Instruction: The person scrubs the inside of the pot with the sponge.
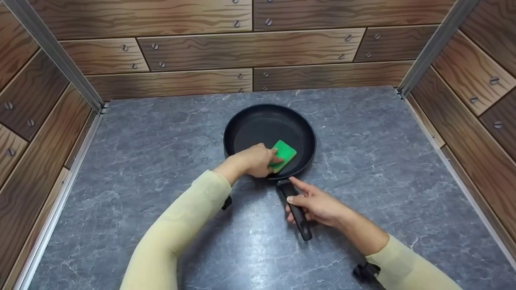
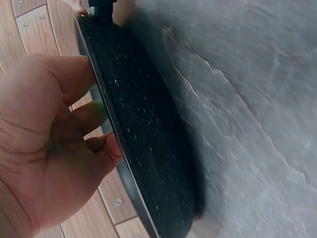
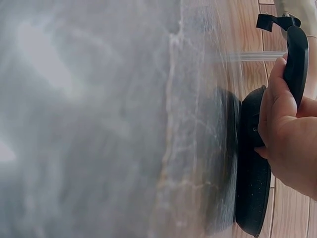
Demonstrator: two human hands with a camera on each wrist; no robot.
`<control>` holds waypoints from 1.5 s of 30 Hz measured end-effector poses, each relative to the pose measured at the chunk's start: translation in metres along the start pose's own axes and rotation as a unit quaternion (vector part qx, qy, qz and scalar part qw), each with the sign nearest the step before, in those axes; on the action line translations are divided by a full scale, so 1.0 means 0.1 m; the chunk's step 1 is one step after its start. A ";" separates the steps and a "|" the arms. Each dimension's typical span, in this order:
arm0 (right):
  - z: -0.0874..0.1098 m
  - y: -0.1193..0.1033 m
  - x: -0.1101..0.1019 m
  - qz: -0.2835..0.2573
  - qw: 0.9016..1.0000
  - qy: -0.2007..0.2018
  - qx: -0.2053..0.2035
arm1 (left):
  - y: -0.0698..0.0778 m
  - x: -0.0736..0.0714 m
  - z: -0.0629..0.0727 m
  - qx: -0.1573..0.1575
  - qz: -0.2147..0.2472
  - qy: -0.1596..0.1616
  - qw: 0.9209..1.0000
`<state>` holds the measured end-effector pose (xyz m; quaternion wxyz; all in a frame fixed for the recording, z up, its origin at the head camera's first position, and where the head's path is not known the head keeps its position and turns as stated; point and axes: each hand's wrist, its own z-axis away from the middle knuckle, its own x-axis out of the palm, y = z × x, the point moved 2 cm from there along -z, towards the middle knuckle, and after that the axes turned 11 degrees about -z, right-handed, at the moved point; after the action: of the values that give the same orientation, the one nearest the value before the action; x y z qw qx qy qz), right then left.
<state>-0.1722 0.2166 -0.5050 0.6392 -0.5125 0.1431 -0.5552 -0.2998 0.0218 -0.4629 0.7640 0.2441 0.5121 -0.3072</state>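
A black frying pan point(image 1: 250, 129) lies on the grey marbled surface, its handle point(image 1: 300, 221) pointing toward me. My left hand point(image 1: 258, 160) reaches over the near left rim and holds a green sponge point(image 1: 286, 154) against the pan's inside, near the handle end. From the left wrist view, the left hand point(image 2: 44, 139) has its fingers bent over the rim; the pan's speckled outer wall point(image 2: 143, 129) hides most of the sponge. My right hand point(image 1: 320, 204) grips the pan handle, thumb on top. In the right wrist view, fingers of the right hand point(image 3: 292, 141) wrap under the handle point(image 3: 296, 64).
Wood-patterned panels point(image 1: 250, 50) enclose the work surface point(image 1: 161, 141) at the back and both sides. Metal rails point(image 1: 60, 217) run along the side edges. Dark wrist-camera mounts point(image 1: 367, 272) sit at the pale yellow sleeves point(image 1: 189, 209).
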 end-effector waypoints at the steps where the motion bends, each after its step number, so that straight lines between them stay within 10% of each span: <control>1: 0.00 0.00 0.00 0.001 1.000 0.000 0.000 | 0.02 0.00 -0.01 0.002 0.000 0.002 1.000; 21: 0.01 -0.01 0.00 0.008 1.000 -0.002 0.000 | 0.11 -0.02 -0.30 -0.004 -0.008 0.033 0.999; 45: 0.03 0.01 -0.02 -0.012 1.000 -0.001 -0.008 | -0.22 0.03 -0.51 -0.049 -0.016 0.092 0.994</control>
<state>-0.1704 0.2191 -0.5051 0.6283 -0.5201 0.1406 -0.5612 -0.3466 0.0412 -0.4852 0.7196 0.2253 0.5989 -0.2697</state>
